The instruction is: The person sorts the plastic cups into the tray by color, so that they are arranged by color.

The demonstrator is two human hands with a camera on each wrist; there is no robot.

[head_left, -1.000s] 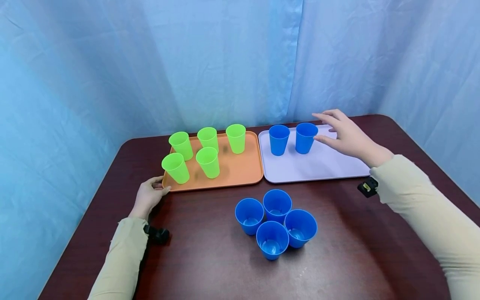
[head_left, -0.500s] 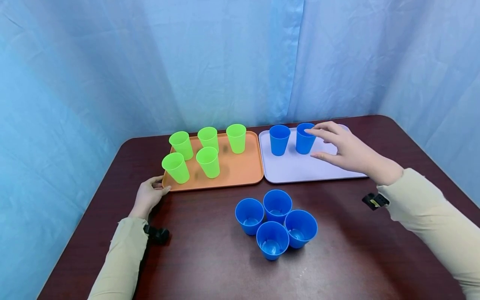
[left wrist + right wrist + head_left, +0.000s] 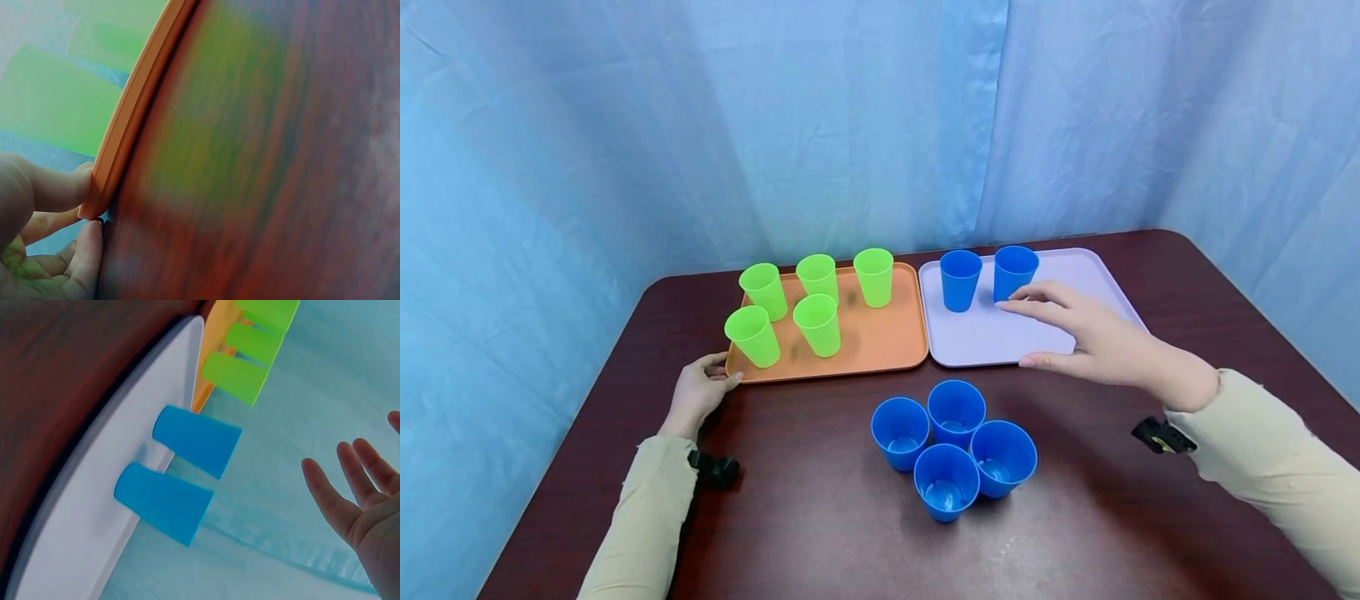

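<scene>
The right hand (image 3: 1093, 342) hovers over the near edge of the lilac tray (image 3: 1075, 275) with its fingers spread and straight, holding nothing; the right wrist view shows the same open palm (image 3: 375, 512) clear of the two blue cups on that tray (image 3: 181, 475). The left hand (image 3: 696, 392) sits at the near left corner of the orange tray (image 3: 880, 346) — the left wrist view shows a thumb and a finger pinching that tray's rim (image 3: 125, 125).

To my judgement, the step in hand is a reach for one of the four blue cups (image 3: 953, 446) clustered on the dark wood table (image 3: 820, 533). These stand rim to rim, touching one another, so a clean grasp would best take an outer cup from the side or from above at the rim, lifting straight up so that the neighbours are not tipped. The cup at the cluster's 3 o'clock (image 3: 1003, 458) is nearest the right hand and looks the easiest to free. The left hand's pinch on the orange tray can stay as it is, steadying the five green cups (image 3: 808, 300).

From the right hand the cluster lies at about 7 o'clock, near but apart. The two blue cups on the lilac tray (image 3: 988, 275) stand at its 11 o'clock — the fingertips (image 3: 1007, 306) are just beside the base of the right one. From the left hand the cluster lies at 4 o'clock, well apart.
</scene>
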